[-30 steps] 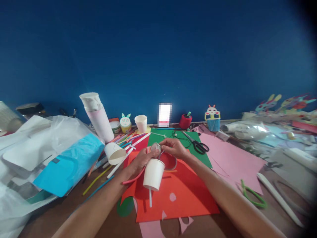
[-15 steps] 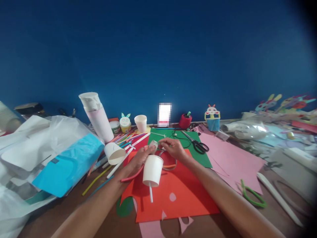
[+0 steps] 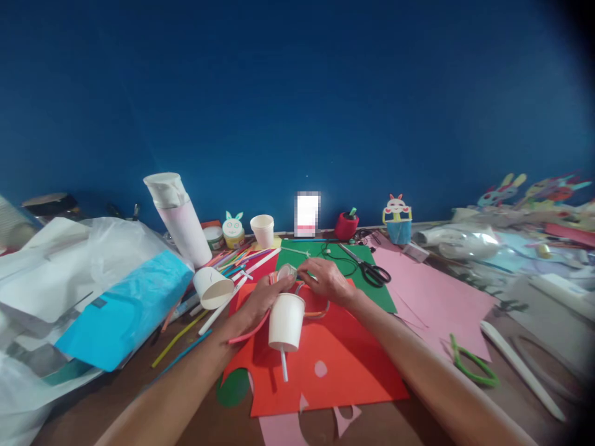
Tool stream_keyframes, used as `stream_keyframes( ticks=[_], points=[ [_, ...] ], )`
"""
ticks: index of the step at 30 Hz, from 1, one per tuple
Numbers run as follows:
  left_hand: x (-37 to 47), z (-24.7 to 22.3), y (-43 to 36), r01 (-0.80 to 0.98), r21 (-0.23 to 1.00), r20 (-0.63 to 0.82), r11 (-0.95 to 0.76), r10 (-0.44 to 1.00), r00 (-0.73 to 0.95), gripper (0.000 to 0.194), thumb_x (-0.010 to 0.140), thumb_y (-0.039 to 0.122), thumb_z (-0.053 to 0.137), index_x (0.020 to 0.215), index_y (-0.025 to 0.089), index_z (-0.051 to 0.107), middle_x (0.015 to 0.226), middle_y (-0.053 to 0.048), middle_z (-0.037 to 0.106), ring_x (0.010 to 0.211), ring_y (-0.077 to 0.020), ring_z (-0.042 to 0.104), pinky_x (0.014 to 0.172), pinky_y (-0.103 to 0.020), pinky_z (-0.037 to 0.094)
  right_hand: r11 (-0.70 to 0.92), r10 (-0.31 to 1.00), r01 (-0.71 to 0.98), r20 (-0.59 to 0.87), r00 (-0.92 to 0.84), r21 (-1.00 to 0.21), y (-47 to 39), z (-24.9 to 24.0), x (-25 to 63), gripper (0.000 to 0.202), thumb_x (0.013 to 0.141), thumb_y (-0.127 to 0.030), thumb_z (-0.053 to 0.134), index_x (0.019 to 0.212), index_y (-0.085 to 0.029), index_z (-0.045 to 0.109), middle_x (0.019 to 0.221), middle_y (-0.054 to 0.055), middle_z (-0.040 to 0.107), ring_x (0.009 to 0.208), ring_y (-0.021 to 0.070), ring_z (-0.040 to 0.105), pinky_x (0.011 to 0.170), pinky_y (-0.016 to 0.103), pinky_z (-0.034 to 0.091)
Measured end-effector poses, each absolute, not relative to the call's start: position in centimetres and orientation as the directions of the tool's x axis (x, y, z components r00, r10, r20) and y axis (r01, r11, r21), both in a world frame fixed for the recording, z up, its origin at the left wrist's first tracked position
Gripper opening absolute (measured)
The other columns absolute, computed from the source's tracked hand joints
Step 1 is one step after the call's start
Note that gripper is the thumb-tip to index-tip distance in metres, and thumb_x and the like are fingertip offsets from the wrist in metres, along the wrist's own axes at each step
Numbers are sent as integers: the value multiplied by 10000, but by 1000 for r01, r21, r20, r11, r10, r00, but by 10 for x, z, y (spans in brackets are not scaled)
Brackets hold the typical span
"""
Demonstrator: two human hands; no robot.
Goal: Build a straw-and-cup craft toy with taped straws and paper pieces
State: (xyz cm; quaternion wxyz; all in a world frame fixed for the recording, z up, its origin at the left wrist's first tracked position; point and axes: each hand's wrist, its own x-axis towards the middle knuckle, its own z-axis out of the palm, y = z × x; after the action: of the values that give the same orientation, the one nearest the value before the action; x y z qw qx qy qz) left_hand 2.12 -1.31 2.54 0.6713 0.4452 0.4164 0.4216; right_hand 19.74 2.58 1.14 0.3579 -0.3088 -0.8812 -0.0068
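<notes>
Compared with one second ago, the white paper cup (image 3: 286,323) tilts less, and the white straw (image 3: 284,367) projecting from its base has swung slightly right. Left hand (image 3: 263,300): closed, with thumb and fingers gripping a small clear object (image 3: 287,271), too small to identify. Right hand (image 3: 328,279): nearly closed, fingertips drawn together just beside that object; cannot tell whether they pinch anything. Cup location: directly below the hands, above the orange-red sheet (image 3: 353,365), mouth upward; its means of support is hidden. One pinkish-red strip (image 3: 248,334) runs beside the left wrist. One thin loop (image 3: 317,314) lies beneath the right hand. Black-handled scissors (image 3: 375,275) rest on the green sheet (image 3: 383,300), right of the hands. Another paper cup (image 3: 211,288) lies on its side, left of the hands.
</notes>
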Motion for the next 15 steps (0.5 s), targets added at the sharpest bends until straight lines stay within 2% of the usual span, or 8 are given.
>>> stream_keyframes(
  ticks=[3, 6, 10, 15],
  points=[
    [21, 23, -12, -184, 951, -185, 247, 936, 299, 353, 623, 445, 681, 742, 161, 507, 563, 39, 478, 437, -72, 433, 413, -200, 317, 820, 470, 566, 663, -583, -84, 26, 11, 196, 106, 853, -178, 438, 814, -166, 535, 727, 49, 589, 701, 155, 526, 670, 273, 409],
    [21, 21, -12, -174, 951, -196, 256, 933, 303, 352, 626, 444, 680, 734, 164, 496, 565, 41, 469, 437, -71, 430, 411, -199, 322, 802, 446, 598, 673, -589, -8, 26, 10, 194, 110, 844, -154, 426, 784, -166, 518, 687, 38, 563, 669, 151, 503, 659, 269, 397],
    [21, 24, -13, -164, 949, -207, 268, 926, 314, 350, 629, 440, 680, 742, 163, 498, 568, 38, 485, 435, -74, 441, 410, -202, 332, 769, 458, 639, 688, -563, 11, 24, 8, 192, 121, 833, -128, 414, 767, -169, 507, 668, 31, 551, 652, 146, 497, 627, 255, 383],
    [20, 32, -14, -145, 948, -219, 282, 913, 344, 349, 625, 433, 685, 669, 158, 474, 505, 54, 445, 392, -60, 402, 382, -199, 285, 737, 485, 676, 683, -546, 17, 23, 5, 191, 118, 833, -137, 421, 772, -161, 518, 664, 31, 551, 645, 147, 503, 610, 250, 370]
  ],
)
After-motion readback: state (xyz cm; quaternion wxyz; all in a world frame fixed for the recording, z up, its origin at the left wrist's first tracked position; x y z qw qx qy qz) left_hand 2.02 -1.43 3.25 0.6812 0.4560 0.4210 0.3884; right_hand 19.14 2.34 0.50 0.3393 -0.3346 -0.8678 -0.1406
